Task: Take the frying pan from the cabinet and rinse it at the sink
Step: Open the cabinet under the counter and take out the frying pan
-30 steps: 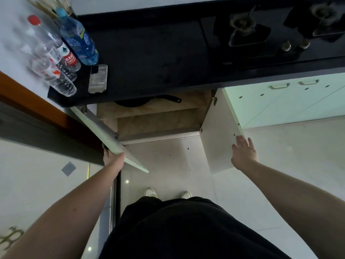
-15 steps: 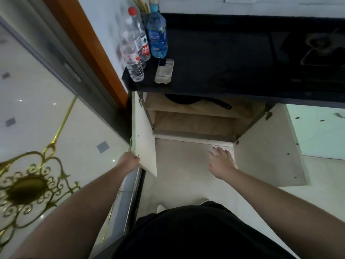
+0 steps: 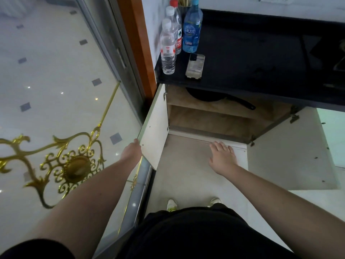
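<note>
The black frying pan (image 3: 205, 95) lies on the upper shelf of the open cabinet (image 3: 224, 126) under the dark counter, its handle (image 3: 240, 103) pointing right; the counter edge hides the pan's far part. My left hand (image 3: 131, 151) grips the outer edge of the left cabinet door (image 3: 155, 131), which stands swung wide. My right hand (image 3: 222, 157) hovers flat with fingers spread in front of the cabinet's bottom ledge, holding nothing, well below the pan.
The right cabinet door (image 3: 287, 154) stands swung out to the right. Three water bottles (image 3: 169, 47) and a phone (image 3: 195, 66) sit on the dark counter (image 3: 252, 58). A glass sliding door (image 3: 65, 109) with gold ornament lies close on the left. My feet (image 3: 192, 203) stand on the tiled floor.
The view has swung left and lowered. The left door has swung further out under my left hand. My right hand has left the right door and moved in front of the cabinet opening.
</note>
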The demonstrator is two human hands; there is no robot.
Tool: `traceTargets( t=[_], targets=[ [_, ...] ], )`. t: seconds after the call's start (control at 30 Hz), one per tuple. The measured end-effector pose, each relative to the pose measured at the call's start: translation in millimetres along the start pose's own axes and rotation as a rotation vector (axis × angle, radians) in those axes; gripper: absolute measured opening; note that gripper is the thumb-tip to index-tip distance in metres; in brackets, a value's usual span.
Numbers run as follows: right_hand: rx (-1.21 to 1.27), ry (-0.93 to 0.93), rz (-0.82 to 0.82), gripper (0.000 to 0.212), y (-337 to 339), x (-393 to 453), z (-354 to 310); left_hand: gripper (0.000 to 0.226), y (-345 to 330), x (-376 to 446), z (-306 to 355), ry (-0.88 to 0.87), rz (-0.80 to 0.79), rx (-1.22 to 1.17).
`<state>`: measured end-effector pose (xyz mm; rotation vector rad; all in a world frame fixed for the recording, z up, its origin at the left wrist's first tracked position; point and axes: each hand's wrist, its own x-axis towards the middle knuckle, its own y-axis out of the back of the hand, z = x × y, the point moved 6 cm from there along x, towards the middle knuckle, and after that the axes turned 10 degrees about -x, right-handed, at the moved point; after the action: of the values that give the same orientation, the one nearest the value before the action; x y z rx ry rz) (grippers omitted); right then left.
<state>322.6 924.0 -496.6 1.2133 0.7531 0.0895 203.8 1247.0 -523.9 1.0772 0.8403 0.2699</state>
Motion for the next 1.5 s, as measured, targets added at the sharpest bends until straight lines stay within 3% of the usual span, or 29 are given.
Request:
traceTargets(
  t=[0.17,0.27,0.37,0.57,1.0,1.23,1.5],
  targets=[
    [-0.020,-0.042,-0.012,0.064,2,-5,-4,0.027,17,-7,3,0.015,0.015,0.141],
    [-0.021,-0.062,-0.012,0.065,4,-10,-4,0.046,28,-13,12,-0.099,0.119,0.314],
    [-0.003,-0.090,0.004,0.064,9,-14,-3,0.054,27,-15,29,-0.204,0.108,0.426],
    [0.128,-0.189,0.099,0.071,30,-25,7,0.027,19,-18,81,-0.349,0.090,0.382],
    [0.267,-0.392,0.222,0.071,51,-40,81,0.043,10,-59,256,-0.910,0.188,0.381],
    [0.298,-0.425,0.226,0.072,45,-25,137,0.067,-18,-58,327,-0.984,0.035,0.535],
    [0.248,-0.357,0.182,0.073,43,26,206,0.067,-26,-43,407,-0.935,0.090,0.506]
  ],
)
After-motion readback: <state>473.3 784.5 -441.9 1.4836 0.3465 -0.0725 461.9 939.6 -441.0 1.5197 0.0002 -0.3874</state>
